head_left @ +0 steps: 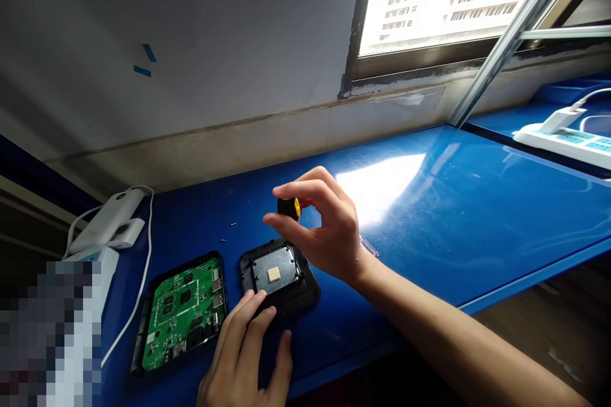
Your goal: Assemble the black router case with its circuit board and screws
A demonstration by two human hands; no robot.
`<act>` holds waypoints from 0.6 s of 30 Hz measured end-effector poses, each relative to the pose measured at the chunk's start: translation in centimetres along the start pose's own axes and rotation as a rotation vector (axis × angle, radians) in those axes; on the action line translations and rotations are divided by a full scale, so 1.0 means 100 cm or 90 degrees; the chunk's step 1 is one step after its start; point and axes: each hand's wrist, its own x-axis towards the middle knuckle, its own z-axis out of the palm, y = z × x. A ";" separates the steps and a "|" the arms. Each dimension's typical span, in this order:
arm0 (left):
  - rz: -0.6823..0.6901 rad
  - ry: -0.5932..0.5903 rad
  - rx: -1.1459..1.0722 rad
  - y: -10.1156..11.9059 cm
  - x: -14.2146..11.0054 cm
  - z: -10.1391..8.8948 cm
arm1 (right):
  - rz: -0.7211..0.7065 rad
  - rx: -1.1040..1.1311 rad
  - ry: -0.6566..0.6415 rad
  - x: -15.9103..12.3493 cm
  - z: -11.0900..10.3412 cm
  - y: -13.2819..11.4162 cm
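My right hand [329, 222] pinches the black and yellow handle of a screwdriver [289, 208] between thumb and fingers, above a black plastic cover [305, 280]. The shaft is hard to make out. A metal plate [262, 267] with a small beige pad [273, 275] is set in the cover. My left hand [243, 356] lies at the cover's near edge, fingers spread, fingertips by the metal plate. To its left is an open black case [138, 356] holding a green circuit board [176, 311] with ports along its right side.
Small screws [233, 224] lie on the blue table [420, 222] behind the case. A white charger [112, 216] with cables is at the left. A clear plastic piece [368, 247] lies beyond my right wrist. A power strip [568, 140] sits far right, past a metal post [496, 57].
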 end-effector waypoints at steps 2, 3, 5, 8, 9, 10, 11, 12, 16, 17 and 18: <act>-0.001 0.000 -0.002 0.000 0.001 0.000 | 0.018 -0.006 -0.011 -0.001 0.001 -0.002; -0.001 0.000 -0.002 0.000 0.001 0.000 | 0.026 -0.002 -0.022 -0.002 0.001 -0.003; -0.001 0.001 -0.003 -0.001 0.001 0.001 | 0.045 0.028 -0.045 -0.005 0.002 -0.004; 0.006 0.009 -0.007 -0.002 0.000 0.002 | 0.068 0.093 -0.057 -0.009 0.002 -0.005; 0.008 0.011 -0.006 -0.003 -0.001 0.003 | 0.064 0.102 -0.058 -0.009 0.002 -0.005; 0.008 0.014 -0.001 -0.003 -0.001 0.003 | 0.055 0.100 -0.056 -0.008 0.002 -0.005; 0.005 0.016 0.006 -0.003 -0.002 0.003 | 0.044 0.090 -0.050 -0.007 0.002 -0.006; 0.004 0.015 0.012 -0.003 -0.002 0.003 | 0.032 0.072 -0.041 -0.006 0.002 -0.006; 0.003 0.005 0.009 -0.002 -0.001 0.002 | 0.034 0.029 -0.016 -0.003 0.002 -0.007; 0.003 0.005 0.005 -0.002 -0.001 0.002 | 0.047 0.040 -0.025 -0.003 0.003 -0.007; 0.002 0.005 0.001 -0.003 -0.001 0.002 | 0.063 0.058 -0.038 -0.004 0.003 -0.008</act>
